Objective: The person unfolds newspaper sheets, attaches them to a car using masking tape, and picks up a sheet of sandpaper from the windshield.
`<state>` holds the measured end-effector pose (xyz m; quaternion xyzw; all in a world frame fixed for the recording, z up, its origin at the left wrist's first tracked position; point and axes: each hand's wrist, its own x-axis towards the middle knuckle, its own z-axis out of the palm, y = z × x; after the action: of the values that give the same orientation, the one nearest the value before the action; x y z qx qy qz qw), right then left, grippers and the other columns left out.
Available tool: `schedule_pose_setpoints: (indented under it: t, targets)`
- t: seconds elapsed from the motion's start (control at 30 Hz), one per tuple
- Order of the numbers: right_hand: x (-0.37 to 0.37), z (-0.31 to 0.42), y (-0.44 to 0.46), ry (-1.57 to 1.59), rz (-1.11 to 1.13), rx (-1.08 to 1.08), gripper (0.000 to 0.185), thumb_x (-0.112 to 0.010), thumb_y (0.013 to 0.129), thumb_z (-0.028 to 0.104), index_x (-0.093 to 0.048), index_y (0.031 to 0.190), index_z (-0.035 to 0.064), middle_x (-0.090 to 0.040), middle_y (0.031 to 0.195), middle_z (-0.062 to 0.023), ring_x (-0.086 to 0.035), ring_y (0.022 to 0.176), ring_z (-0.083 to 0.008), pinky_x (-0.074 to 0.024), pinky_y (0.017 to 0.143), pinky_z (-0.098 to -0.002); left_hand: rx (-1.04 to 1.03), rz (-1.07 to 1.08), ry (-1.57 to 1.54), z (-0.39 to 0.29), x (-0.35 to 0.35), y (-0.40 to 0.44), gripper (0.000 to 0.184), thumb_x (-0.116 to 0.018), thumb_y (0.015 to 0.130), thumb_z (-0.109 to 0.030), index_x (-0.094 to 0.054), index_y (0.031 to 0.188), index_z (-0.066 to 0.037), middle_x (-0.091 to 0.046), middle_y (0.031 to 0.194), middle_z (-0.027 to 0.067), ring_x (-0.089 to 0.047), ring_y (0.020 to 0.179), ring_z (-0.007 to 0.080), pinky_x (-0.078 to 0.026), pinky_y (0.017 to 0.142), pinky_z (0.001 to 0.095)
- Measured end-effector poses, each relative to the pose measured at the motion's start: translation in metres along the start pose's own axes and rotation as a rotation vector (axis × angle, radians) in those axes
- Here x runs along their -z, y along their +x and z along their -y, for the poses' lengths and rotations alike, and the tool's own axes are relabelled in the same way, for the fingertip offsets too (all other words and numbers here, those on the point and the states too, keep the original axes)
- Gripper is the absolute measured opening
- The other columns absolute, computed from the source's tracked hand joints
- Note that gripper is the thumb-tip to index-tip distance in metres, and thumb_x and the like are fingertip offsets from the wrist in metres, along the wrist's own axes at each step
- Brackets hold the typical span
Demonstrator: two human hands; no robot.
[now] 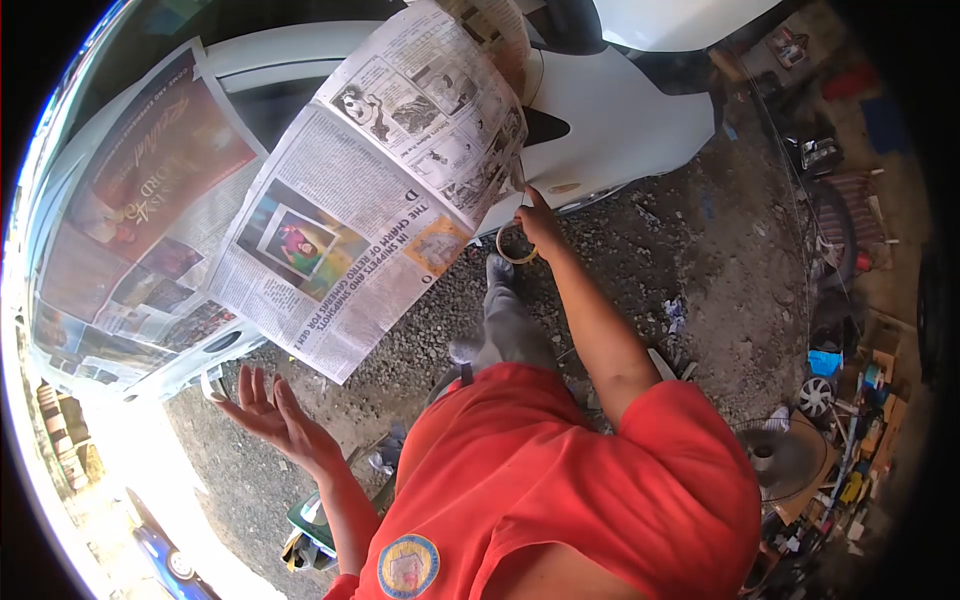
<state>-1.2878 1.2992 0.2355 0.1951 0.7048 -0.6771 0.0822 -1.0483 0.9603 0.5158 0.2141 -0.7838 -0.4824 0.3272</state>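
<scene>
A sheet of newspaper (345, 250) with photos and comics hangs over the side of a white car (610, 120). My right hand (540, 228) is at its right edge, its fingers closed on a roll of tape (513, 255) that hangs below it. Below the sheet's lower left corner, my left hand (278, 425) is raised with its fingers spread. A small pale strip (211, 385) is by its outermost fingertip; whether they touch is unclear. A second printed sheet (150, 200) covers the car further left.
Gravel ground (640, 240) lies under the car and around my feet. On the right are a round fan (765, 455), a small white fan wheel (815, 396) and piled tools and scraps. A blue car (170, 560) is at the lower left.
</scene>
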Motion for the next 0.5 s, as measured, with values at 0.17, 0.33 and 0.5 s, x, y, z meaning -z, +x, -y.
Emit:
schedule_pose_setpoints:
  t: [0.17, 0.33, 0.5]
  targets:
    - [0.001, 0.031, -0.014, 0.042, 0.122, -0.151, 0.064, -0.056, 0.089, 0.015, -0.041, 0.152, 0.0171, -0.061, 0.078, -0.0045, -0.042, 0.047, -0.0067, -0.0282, 0.039, -0.0238, 0.364, -0.077, 0.006, 0.044, -0.006, 0.055, 0.099, -0.066, 0.097, -0.027, 0.008, 0.161, -0.011, -0.017, 0.161, 0.0303, -0.03, 0.148, 0.0357, -0.024, 0.121, 0.0526]
    - [0.055, 0.07, -0.031, 0.355, -0.119, -0.074, 0.037, -0.064, 0.096, 0.028, -0.057, 0.131, 0.0165, -0.053, 0.078, 0.0027, -0.049, 0.058, -0.0069, -0.0314, 0.042, -0.0219, 0.267, 0.057, -0.406, 0.039, -0.019, 0.118, 0.077, -0.064, 0.095, -0.008, -0.019, 0.158, 0.0, -0.059, 0.13, 0.02, -0.059, 0.118, 0.0248, -0.047, 0.1, 0.0352]
    - [0.051, 0.255, -0.1, 0.588, 0.084, 0.395, 0.038, -0.064, 0.098, 0.022, -0.057, 0.133, 0.0105, -0.059, 0.093, -0.003, -0.051, 0.07, -0.0101, -0.0444, 0.064, -0.025, -0.001, 0.23, -0.627, -0.019, -0.029, 0.174, 0.076, -0.066, 0.091, 0.001, -0.027, 0.156, 0.0, -0.064, 0.122, 0.0174, -0.065, 0.107, 0.0213, -0.054, 0.09, 0.0311]
